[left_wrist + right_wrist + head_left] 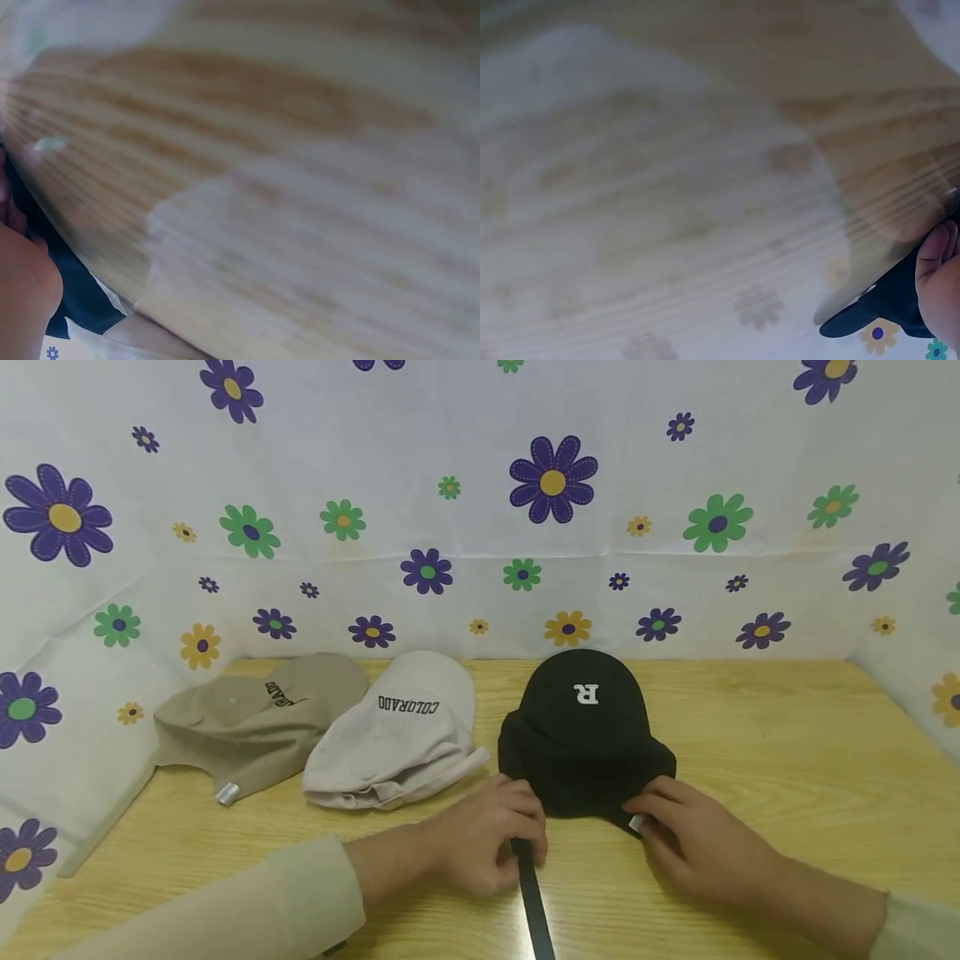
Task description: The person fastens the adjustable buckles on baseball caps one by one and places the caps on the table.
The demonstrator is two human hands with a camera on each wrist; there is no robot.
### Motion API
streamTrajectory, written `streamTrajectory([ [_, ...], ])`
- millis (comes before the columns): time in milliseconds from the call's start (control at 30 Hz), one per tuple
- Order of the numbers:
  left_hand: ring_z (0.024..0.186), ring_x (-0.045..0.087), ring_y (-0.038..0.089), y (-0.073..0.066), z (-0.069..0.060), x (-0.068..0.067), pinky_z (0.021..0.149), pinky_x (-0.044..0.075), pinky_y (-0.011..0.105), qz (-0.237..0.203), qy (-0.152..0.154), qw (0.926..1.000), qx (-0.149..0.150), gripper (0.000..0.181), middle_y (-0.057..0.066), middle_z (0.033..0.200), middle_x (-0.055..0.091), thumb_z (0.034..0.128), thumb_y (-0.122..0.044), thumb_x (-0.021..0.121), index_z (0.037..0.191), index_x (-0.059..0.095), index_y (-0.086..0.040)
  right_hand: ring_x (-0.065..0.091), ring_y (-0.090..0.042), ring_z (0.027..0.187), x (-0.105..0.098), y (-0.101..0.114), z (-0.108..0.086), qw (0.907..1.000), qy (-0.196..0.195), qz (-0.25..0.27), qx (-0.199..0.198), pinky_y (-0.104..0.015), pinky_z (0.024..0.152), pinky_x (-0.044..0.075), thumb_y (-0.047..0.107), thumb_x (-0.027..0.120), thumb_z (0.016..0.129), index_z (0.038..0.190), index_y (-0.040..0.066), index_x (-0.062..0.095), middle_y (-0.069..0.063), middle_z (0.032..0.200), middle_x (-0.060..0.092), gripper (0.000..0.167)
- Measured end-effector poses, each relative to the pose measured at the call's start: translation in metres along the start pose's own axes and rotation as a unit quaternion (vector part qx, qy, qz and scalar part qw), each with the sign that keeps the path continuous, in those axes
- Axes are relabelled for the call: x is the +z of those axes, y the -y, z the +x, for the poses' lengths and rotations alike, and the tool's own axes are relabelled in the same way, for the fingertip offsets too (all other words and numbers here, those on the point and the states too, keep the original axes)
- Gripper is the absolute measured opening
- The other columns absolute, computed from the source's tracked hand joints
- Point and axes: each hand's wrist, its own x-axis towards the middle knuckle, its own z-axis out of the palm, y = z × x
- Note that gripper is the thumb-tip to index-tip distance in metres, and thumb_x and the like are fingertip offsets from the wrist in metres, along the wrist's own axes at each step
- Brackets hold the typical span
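The table (787, 727) bears the black cap (585, 718); left of it lie the tan cap (255, 727) and pale cap (405, 735), apparently kept aside. At its near edge, the left hand (487, 839) curls round a black strap (535, 906); the right hand (705, 843) pinches fabric by a white tag (637, 823), likely steadying it.

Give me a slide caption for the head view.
Left hand and right hand hold a black cap; white cap and tan cap alongside on the table.
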Motion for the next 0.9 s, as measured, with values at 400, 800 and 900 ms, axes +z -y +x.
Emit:
streamTrajectory([
  [400, 0.080, 0.045, 0.003, 0.000, -0.001, -0.001, 0.078, 0.031, 0.021, -0.019, 0.014, 0.9993, -0.029, 0.010, -0.014, 0.081, 0.057, 0.0691, -0.017, 0.068, 0.077, 0.065, -0.023, 0.051, -0.001, 0.086, -0.002, -0.002, 0.002, 0.9970, 0.063, 0.045, -0.007, -0.023, 0.075, 0.051, 0.013, 0.069, 0.090, 0.112, 0.013, 0.070, 0.009, 0.104, 0.054, 0.022],
  [800, 0.071, 0.049, -0.001, -0.002, 0.002, -0.001, 0.082, 0.038, 0.023, -0.002, 0.017, 0.9975, -0.069, 0.010, -0.015, 0.078, 0.063, 0.0941, -0.025, 0.062, 0.086, 0.064, -0.021, 0.056, -0.006, 0.088, 0.000, -0.004, 0.009, 0.9853, 0.017, -0.058, -0.160, -0.017, 0.076, 0.053, 0.025, 0.063, 0.098, 0.108, 0.010, 0.068, 0.005, 0.101, 0.055, 0.019],
  [900, 0.080, 0.059, -0.001, -0.003, 0.003, 0.000, 0.082, 0.039, 0.022, 0.004, 0.010, 0.9980, -0.063, 0.006, -0.013, 0.089, 0.068, 0.0957, -0.018, 0.061, 0.095, 0.067, -0.019, 0.055, -0.008, 0.089, 0.002, -0.004, 0.013, 0.9745, -0.004, -0.097, -0.202, -0.017, 0.076, 0.051, 0.032, 0.053, 0.103, 0.106, 0.009, 0.067, 0.002, 0.102, 0.055, 0.027],
])
